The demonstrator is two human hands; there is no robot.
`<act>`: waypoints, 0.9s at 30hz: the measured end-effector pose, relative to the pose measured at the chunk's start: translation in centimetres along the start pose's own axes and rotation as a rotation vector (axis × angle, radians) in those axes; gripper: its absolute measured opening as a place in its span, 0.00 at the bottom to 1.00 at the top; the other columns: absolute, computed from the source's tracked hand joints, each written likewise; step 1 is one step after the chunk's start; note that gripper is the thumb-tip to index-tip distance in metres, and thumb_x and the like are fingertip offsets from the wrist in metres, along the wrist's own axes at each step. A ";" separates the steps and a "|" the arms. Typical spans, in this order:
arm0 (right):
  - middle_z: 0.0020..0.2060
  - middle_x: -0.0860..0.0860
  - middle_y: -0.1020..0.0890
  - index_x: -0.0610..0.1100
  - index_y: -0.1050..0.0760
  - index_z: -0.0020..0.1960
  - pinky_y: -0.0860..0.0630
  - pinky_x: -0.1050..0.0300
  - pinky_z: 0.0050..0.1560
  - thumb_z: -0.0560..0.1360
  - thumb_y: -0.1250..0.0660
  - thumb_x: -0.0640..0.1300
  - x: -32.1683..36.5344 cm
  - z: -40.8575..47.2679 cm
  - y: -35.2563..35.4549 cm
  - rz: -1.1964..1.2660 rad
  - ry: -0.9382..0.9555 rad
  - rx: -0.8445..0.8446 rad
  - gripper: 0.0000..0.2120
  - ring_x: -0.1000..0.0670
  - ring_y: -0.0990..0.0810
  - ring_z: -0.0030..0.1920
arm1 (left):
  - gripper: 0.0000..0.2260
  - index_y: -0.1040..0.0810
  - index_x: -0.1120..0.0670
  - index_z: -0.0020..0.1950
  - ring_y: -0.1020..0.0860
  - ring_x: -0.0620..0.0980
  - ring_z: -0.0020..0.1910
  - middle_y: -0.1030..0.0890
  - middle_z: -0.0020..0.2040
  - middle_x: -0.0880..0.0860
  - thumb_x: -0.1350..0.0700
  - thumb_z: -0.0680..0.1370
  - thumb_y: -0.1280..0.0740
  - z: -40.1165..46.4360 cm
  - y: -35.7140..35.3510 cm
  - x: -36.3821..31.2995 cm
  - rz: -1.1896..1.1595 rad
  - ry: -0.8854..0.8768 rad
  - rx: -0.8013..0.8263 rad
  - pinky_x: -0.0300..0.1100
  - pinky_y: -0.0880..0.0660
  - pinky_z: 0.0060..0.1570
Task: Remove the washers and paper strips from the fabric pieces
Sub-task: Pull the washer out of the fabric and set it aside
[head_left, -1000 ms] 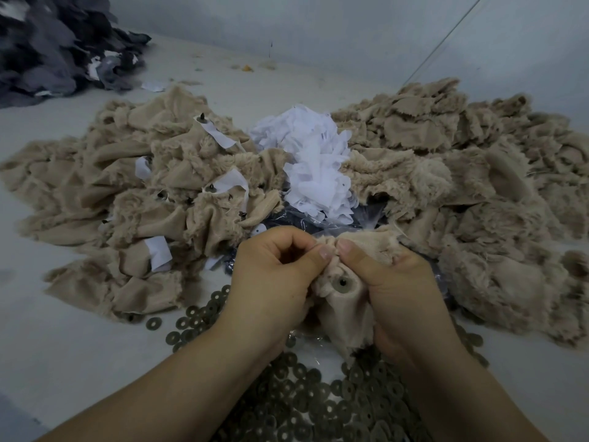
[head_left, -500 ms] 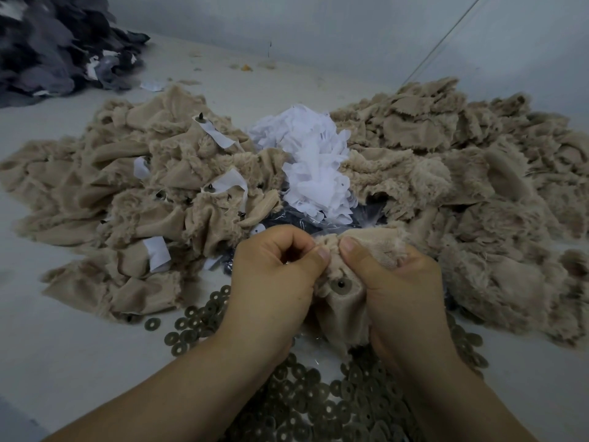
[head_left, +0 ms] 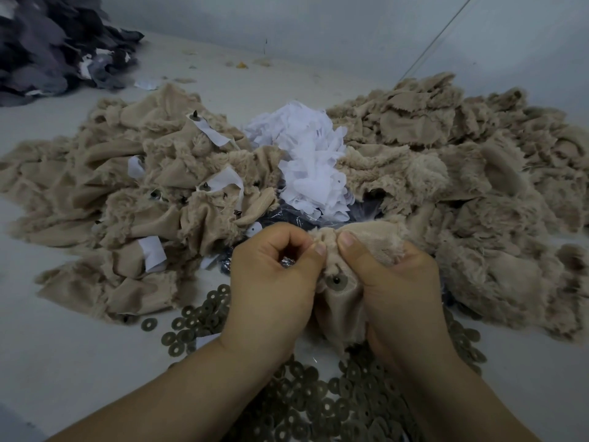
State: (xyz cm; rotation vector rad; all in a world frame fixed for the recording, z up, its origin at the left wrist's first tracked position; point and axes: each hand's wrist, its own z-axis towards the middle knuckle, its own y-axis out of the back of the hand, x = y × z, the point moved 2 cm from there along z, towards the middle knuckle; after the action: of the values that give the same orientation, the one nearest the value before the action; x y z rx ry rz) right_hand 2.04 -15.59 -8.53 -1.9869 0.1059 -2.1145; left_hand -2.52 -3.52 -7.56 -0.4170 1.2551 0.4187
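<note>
A beige plush fabric piece hangs between my two hands near the front middle. A round washer sits on a dark stud in its face. My left hand pinches the fabric's top edge with thumb and curled fingers. Beside it, my right hand grips the same piece, thumb on the upper edge. On the left lies a heap of beige pieces with white paper strips and studs still on them.
Loose washers cover the floor under my wrists. White paper strips are heaped at centre. Another beige fabric pile spreads to the right. Dark grey fabric lies far left. A wall runs behind.
Both hands stay on the fabric piece; its top edge is bunched a little tighter between the thumbs. The washer remains on the stud.
</note>
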 end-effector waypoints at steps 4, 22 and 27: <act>0.38 0.46 0.13 0.48 0.15 0.42 0.17 0.54 0.39 0.74 0.26 0.40 0.0 -0.1 0.0 -0.064 0.041 0.011 0.05 0.45 0.12 0.40 | 0.05 0.23 0.55 0.34 0.27 0.41 0.25 0.24 0.28 0.50 0.59 0.70 0.30 0.1 0.2 -0.2 0.095 -0.040 0.021 0.36 0.28 0.27; 0.62 0.74 0.32 0.62 0.36 0.74 0.33 0.84 0.47 0.74 0.26 0.42 -0.5 0.6 0.7 -0.311 0.043 0.023 0.35 0.83 0.36 0.56 | 0.09 0.17 0.44 0.37 0.20 0.44 0.35 0.19 0.38 0.46 0.60 0.68 0.28 1.0 0.6 0.6 0.326 -0.140 0.122 0.39 0.22 0.36; 0.45 0.54 0.12 0.50 0.14 0.48 0.20 0.66 0.41 0.75 0.30 0.31 -0.5 1.0 0.4 -0.187 -0.020 0.166 0.15 0.56 0.14 0.46 | 0.05 0.15 0.51 0.39 0.19 0.48 0.34 0.16 0.35 0.54 0.61 0.67 0.25 1.8 0.8 1.4 0.075 0.182 0.178 0.42 0.21 0.35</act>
State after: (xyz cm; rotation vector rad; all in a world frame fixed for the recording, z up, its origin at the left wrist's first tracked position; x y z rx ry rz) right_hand 3.11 -15.78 -9.04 -1.9872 -0.2607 -2.1330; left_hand -1.08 -1.77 -8.45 -0.2611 1.4757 0.3344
